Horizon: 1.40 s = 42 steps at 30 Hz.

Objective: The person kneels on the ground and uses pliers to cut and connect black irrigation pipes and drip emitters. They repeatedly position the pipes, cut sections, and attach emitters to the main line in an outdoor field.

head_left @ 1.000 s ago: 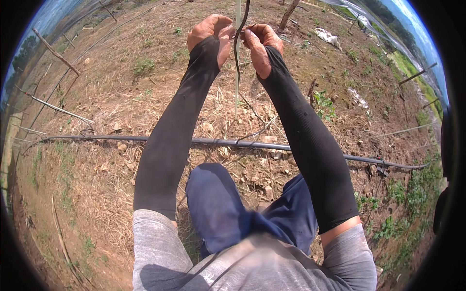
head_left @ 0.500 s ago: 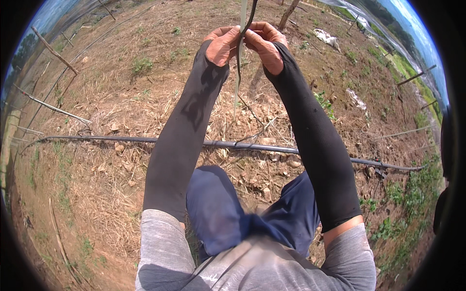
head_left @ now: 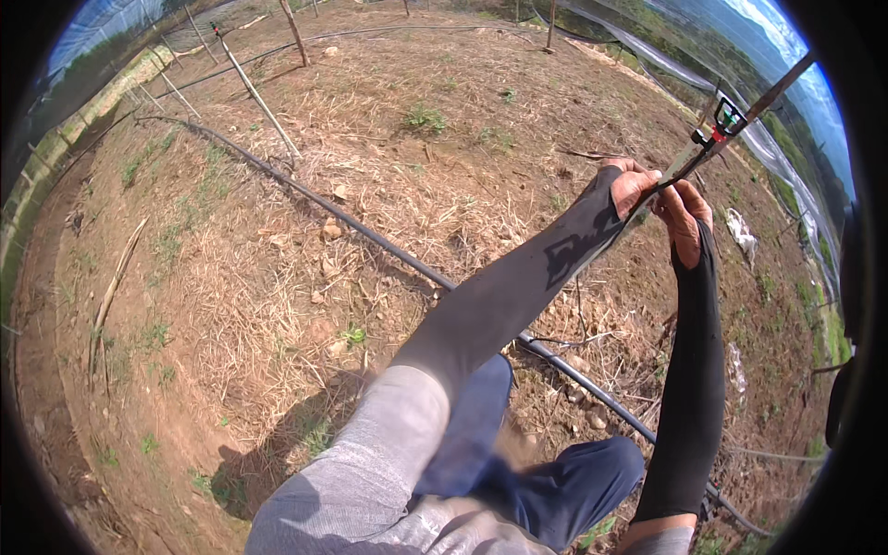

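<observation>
My left hand is closed in a pinch on a slim pale stake and the thin black tube running along it. Right beside it my right hand also closes its fingers around the tube and stake, just below the left fingertips. Above both hands, a small black micro-sprinkler with a red part sits at the upper end. The stake slants from upper right to lower left, its lower part mostly behind my left forearm. My fingers cover the spot where they grip.
A thick black irrigation pipe crosses the dry, straw-strewn ground diagonally in front of my knees. Another sprinkler stake leans at the far left. Wooden posts stand behind; a white scrap lies at the right.
The view has swung left, so my hands and the stake appear farther right and tilted. The sprinkler head at the top has come into view. Both hands keep their grip.
</observation>
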Available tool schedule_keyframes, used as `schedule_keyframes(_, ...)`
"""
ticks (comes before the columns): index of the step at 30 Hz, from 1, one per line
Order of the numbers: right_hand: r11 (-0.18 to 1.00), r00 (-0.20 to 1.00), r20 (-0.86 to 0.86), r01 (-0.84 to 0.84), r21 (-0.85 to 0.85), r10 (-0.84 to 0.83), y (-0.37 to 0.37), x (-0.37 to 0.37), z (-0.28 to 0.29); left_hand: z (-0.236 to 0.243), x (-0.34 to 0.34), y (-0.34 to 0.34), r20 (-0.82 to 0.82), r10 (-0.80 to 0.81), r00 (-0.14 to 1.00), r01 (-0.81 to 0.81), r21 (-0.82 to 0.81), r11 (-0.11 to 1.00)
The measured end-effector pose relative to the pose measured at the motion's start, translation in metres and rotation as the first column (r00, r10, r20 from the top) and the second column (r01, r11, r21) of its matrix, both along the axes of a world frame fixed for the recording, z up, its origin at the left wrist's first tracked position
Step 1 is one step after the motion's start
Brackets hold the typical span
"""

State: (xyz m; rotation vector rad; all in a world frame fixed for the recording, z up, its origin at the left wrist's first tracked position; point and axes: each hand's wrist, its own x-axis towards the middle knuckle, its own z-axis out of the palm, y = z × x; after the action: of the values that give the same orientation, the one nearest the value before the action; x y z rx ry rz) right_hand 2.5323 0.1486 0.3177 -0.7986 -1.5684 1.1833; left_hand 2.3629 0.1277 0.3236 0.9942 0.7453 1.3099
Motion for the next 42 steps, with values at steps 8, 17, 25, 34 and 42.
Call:
schedule_keyframes(8,0.985,0.974,0.151,-0.163,-0.049,0.169,0.024,0.009,0.003,-0.017,0.015,-0.030,-0.336,0.816,0.470,-0.444,0.708,0.548)
schedule_keyframes(17,0.986,0.991,0.039,-0.127,-0.106,0.132,0.033,0.019,-0.002,-0.019,0.025,-0.008,-0.293,0.892,0.344,-0.373,0.830,0.416)
schedule_keyframes(25,0.710,0.903,0.228,0.110,0.696,-0.363,0.020,0.002,-0.010,-0.021,0.016,-0.004,-0.308,0.870,0.386,-0.373,0.810,0.452)
schedule_keyframes(34,0.543,0.817,0.282,0.044,0.839,-0.502,0.004,-0.004,0.002,-0.028,0.007,0.004,-0.302,0.843,0.446,-0.301,0.836,0.459)
schedule_keyframes(42,0.585,0.853,0.322,-0.024,0.810,-0.411,0.004,-0.006,0.004,-0.027,-0.001,0.008,-0.200,0.839,0.506,-0.318,0.861,0.397)
